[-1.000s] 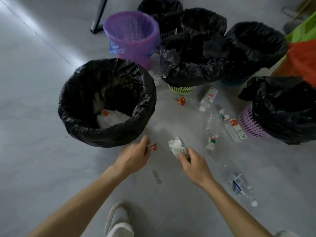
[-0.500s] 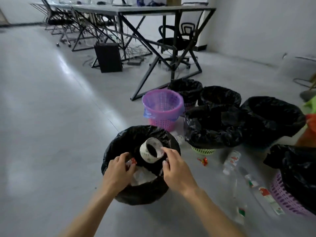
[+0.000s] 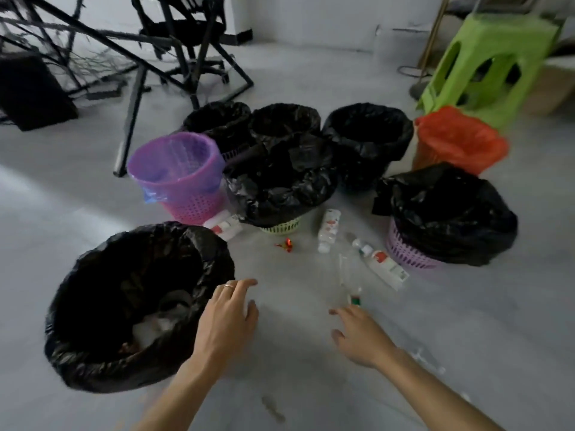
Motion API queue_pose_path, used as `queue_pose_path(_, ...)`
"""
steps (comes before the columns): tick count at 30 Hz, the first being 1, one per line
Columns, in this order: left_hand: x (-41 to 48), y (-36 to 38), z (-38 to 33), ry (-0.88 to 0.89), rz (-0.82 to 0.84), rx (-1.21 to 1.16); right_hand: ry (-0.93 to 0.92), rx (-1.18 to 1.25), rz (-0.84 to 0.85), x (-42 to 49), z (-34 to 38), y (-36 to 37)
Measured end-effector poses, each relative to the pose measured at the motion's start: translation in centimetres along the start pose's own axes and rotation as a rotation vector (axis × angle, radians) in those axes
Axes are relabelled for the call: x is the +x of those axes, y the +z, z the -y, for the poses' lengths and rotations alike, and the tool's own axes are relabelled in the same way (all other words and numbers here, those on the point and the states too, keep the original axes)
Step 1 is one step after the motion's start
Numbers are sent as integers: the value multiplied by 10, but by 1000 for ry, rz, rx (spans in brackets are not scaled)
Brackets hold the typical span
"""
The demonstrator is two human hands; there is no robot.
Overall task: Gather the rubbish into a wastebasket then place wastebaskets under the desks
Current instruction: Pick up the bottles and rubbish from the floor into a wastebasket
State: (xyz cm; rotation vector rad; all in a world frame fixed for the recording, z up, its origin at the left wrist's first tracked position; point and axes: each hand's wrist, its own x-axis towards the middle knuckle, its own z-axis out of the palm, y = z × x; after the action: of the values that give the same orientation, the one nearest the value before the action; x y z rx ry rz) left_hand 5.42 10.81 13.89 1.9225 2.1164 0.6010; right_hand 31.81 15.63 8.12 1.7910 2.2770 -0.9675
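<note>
A wastebasket lined with a black bag stands on the floor at the lower left, with a paper cup and white rubbish inside. My left hand hovers just right of its rim, fingers relaxed, holding nothing. My right hand reaches over the floor with spread fingers, empty, just short of a clear bottle with a green cap. Beyond lie a red wrapper, a white bottle and another labelled bottle.
Several more wastebaskets cluster behind: a purple one, black-bagged ones and an orange-bagged one. A green stool stands at the back right. Desk legs and an office chair stand at the back left.
Both hands carried the paper cup and red wrapper over the black-bagged basket and released them. The hands are now empty and have moved right, out over the floor.
</note>
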Motion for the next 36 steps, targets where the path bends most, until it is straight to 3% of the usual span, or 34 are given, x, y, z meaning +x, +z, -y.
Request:
queue_pose_path(4,-3,72,-21,-63,310,-83,256,-13,15,9,-66,13)
queue_pose_path(8,-4,127,-14,-45,589,20,489,-33,-9,10,-114,37)
queue_pose_path(11,7,157,3,-68,725,119,637,-78,113,3,-137,71)
queue_pose_path(15,39,169,25,-97,675,291,508,-167,-27,-10,-129,101)
queue_pose_path(18,58,177,51,-139,687,390,439,-150,-36,-8,-98,130)
queue_pose_path(23,70,196,94,-276,749,325,353,-196,-170,-4,-58,167)
queue_pose_path(25,55,205,104,-246,741,299,363,-179,-149,-3,-49,164)
queue_pose_path(28,21,209,101,-103,590,285,365,-149,-85,0,-45,161)
queue_pose_path(30,-1,208,94,-59,610,246,374,-63,0,0,-46,156)
queue_pose_path(33,-32,194,87,-43,787,104,350,277,145,-4,-36,143)
queue_pose_path(36,-46,160,72,-67,789,-43,285,473,95,-3,-6,118)
